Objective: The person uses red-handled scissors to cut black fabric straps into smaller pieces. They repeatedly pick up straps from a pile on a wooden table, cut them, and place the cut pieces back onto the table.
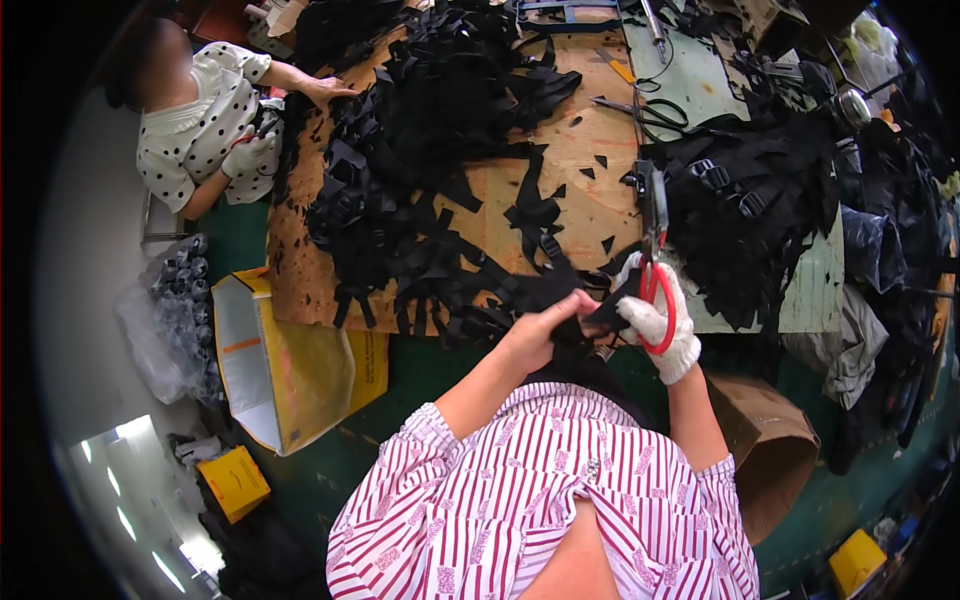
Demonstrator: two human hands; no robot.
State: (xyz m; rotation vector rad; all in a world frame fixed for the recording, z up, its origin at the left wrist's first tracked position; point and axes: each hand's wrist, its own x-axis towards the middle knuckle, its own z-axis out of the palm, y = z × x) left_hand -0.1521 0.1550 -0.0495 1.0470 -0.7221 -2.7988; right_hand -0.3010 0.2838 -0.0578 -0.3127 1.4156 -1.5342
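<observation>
Black strap — ends indistinct

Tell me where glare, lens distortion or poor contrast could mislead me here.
Head view: white glare at lower left; head view: the fisheye rim curves off into black corners; head view: the heaped black straps merge into a dark mass with little detail, but the red-handled scissors and gloved right hand stand out.
</observation>
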